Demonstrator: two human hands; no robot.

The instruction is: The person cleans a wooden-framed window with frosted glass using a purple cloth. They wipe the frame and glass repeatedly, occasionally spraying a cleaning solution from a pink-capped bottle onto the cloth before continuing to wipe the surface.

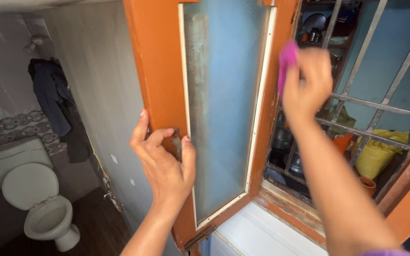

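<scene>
Your left hand (pixel 164 161) pinches the small metal latch (pixel 176 142) on the orange window sash (pixel 157 71), while your right hand (pixel 307 83) clenches a pink cloth (pixel 287 59) against the sash's far edge beside the frosted pane (pixel 224 95). Push too hard there and the open sash may swing, tugging the latch free or knocking your knuckles on the window bars (pixel 371 106).

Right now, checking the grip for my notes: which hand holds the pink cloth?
The right hand, pressing the pink cloth to the window frame; the left hand grips its latch.
</scene>
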